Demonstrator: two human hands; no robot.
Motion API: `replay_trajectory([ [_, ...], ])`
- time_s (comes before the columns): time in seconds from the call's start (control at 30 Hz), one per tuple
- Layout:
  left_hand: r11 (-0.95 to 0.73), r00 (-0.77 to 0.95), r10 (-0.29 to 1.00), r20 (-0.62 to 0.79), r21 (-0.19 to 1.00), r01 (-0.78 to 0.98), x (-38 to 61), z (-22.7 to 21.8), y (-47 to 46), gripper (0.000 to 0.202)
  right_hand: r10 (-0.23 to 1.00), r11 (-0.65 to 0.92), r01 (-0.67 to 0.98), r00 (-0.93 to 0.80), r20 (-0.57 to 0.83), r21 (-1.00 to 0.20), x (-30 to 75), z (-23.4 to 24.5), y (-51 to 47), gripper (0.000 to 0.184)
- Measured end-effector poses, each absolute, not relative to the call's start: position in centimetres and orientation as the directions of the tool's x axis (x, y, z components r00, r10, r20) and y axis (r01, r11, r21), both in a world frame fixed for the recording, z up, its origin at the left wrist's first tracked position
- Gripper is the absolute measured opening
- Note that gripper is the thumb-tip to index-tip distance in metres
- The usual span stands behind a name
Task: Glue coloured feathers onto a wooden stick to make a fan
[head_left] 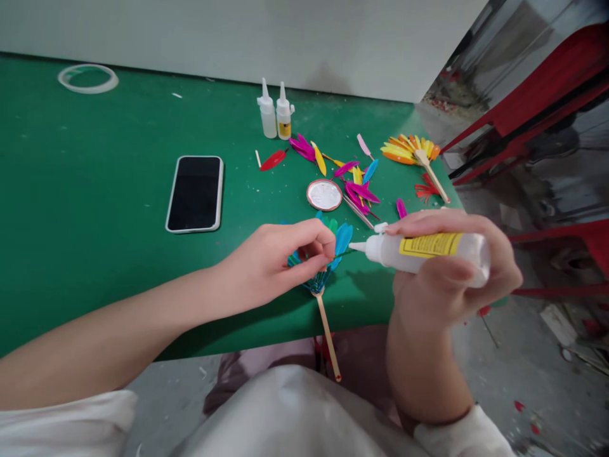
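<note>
My right hand (447,273) is wrapped around a clear glue bottle (431,246) with a yellow label, tilted so its nozzle points left. Between thumb and forefinger, my left hand (290,254) pinches a thin dark green stem (343,254), probably a feather quill. The nozzle tip is at the stem's right end; whether they touch I cannot tell. Under my left hand lies a fan of blue and green feathers (343,240), partly hidden by the fingers. Its wooden handle (327,330) sticks out over the table's front edge.
Loose coloured feathers (364,190) lie around a round white lid (324,195) and tweezers (358,211). A yellow-orange feather fan (409,151) rests at right. Two small glue bottles (268,117) stand at the back. A phone (195,193) and tape roll (88,79) are left on the green table (95,209).
</note>
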State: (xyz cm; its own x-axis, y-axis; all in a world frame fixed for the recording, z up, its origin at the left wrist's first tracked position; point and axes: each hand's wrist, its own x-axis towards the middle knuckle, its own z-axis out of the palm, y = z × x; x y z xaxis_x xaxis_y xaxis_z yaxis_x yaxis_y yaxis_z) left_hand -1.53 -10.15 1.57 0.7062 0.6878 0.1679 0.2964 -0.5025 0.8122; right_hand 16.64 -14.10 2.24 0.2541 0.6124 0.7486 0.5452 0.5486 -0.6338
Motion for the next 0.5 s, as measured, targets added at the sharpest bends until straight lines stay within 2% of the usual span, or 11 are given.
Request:
replay_trajectory([
  [0.23, -0.534, 0.698, 0.690, 0.191, 0.786, 0.312, -1.64, 1.57, -10.10, 0.007, 0.480, 0.543, 0.538, 0.431, 0.764, -0.645, 16.79, 2.27, -13.69, 0.037],
  [0.33, -0.542, 0.699, 0.687, 0.198, 0.781, 0.311, -1.65, 1.49, -10.11, 0.007, 0.506, 0.576, 0.527, 0.370, 0.779, -0.625, 16.46, 2.32, -13.69, 0.037],
  [0.43, -0.549, 0.698, 0.685, 0.210, 0.779, 0.304, -1.70, 1.49, -10.18, 0.007, 0.483, 0.628, 0.534, 0.304, 0.821, -0.567, 16.41, 2.18, -13.72, 0.031],
  [0.5, -0.551, 0.697, 0.685, 0.214, 0.778, 0.302, -1.73, 1.51, -10.20, 0.007, 0.475, 0.608, 0.577, 0.286, 0.832, -0.545, 16.78, 2.08, -13.84, 0.028],
])
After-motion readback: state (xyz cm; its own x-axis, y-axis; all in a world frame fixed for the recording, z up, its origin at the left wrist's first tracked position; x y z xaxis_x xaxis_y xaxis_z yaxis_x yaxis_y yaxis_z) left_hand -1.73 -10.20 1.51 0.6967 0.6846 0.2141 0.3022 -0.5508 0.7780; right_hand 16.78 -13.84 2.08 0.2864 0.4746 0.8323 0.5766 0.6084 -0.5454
